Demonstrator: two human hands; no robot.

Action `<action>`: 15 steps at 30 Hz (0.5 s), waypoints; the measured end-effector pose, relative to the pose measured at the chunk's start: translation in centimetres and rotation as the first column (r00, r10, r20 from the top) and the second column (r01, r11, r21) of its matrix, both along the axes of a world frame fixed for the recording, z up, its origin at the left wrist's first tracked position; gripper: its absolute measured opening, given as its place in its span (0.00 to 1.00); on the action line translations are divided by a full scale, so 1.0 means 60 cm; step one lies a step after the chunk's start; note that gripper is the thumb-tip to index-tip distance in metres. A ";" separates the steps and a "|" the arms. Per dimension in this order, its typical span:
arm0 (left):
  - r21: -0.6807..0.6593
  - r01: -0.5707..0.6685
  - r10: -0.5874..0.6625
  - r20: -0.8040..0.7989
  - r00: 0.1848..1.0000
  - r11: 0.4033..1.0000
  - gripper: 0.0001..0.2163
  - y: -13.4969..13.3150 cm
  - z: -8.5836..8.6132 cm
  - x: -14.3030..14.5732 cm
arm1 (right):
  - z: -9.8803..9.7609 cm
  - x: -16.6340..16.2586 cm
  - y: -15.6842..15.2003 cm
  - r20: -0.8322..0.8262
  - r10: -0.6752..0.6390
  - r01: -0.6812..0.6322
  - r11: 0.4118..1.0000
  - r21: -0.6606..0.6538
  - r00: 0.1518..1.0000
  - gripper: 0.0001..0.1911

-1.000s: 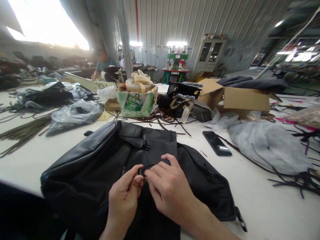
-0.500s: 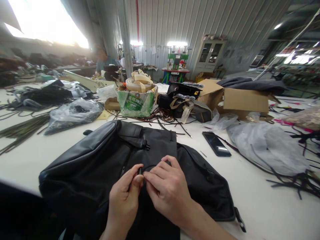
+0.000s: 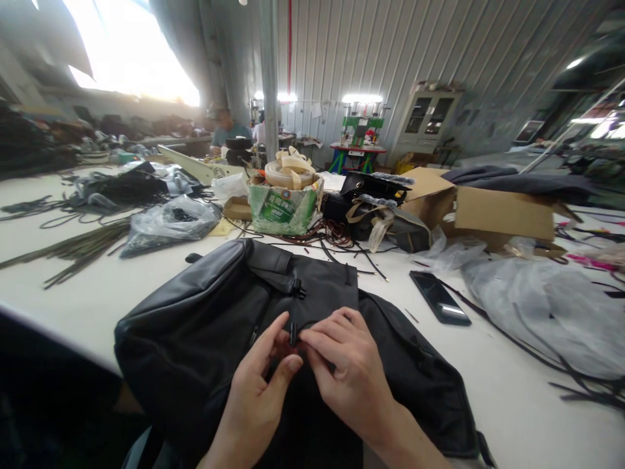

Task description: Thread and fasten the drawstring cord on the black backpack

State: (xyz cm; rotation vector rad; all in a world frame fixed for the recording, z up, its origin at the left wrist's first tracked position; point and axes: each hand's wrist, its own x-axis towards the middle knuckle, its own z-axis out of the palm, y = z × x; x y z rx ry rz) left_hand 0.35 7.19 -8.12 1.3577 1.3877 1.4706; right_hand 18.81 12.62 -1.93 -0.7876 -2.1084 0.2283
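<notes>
Item 1, far left: bundle of dark cords lying on the white table, well apart from your work. Leave it there.

Item 2: clear plastic bag, stuffed and lying behind the work. It touches nothing you hold.

Item 3: black bag, lying flat on the near edge of the table, directly in front of you. It probably serves best lying this flat, so the panel under your fingers does not bunch.

Item 4: your left hand, palm down on the bag, forefinger and thumb drawn narrow about the black pull. A pinch at the very tips would likely give the finest control.

Item 5: the black pull itself, small, upright, at the middle of the bag's top panel, below a second black toggle.

Item 6: your right hand, fingertips bunched tight against the pull's right side. What lies between them is hidden. Small, opposed motions of the two hands look safer than one hard tug.

Item 7, behind: green-printed box holding rolls of tan tape.

Item 8, right: dark phone, face up, near the bag's corner. Mind your elbow there.

Item 9: cardboard box, open.

Item 10, far right: crumpled clear plastic.
</notes>
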 end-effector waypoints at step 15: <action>0.103 0.067 -0.061 -0.058 0.996 0.992 0.17 -0.008 0.038 -0.018 | 0.004 -0.001 0.004 0.052 0.106 -0.105 0.994 -0.027 0.993 0.15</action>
